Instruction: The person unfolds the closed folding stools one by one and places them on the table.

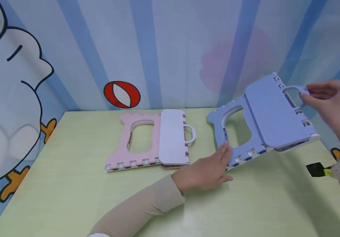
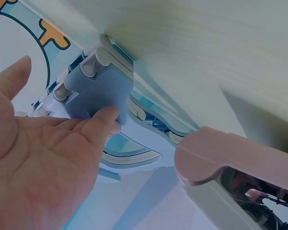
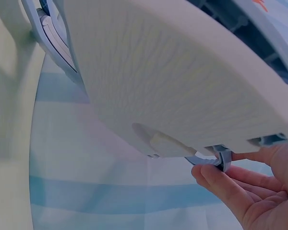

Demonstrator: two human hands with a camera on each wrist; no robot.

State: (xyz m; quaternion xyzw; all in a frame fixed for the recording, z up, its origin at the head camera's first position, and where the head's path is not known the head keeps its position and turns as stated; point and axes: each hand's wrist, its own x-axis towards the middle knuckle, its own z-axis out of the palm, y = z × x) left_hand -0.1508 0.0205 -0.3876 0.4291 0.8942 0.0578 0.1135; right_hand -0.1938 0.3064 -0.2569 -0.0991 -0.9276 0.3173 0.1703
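Observation:
A blue folding stool (image 1: 276, 115), folded flat, is tilted up on the right side of the table. My right hand (image 1: 334, 108) pinches its loop handle (image 1: 295, 88) between thumb and fingers, and the seat end is raised. My left hand (image 1: 208, 169) lies with straight fingers against the stool's leg end, low near the tabletop. In the left wrist view the fingertips touch the blue leg panel (image 2: 98, 91). Left of that hand, a pink folding stool (image 1: 156, 141) with a white seat lies folded flat, handle pointing right.
The pale green table (image 1: 69, 184) meets a striped cartoon backdrop (image 1: 170, 49) at its far edge. A black tag (image 1: 316, 169) hangs by the right sleeve. The left forearm crosses in front of the pink stool.

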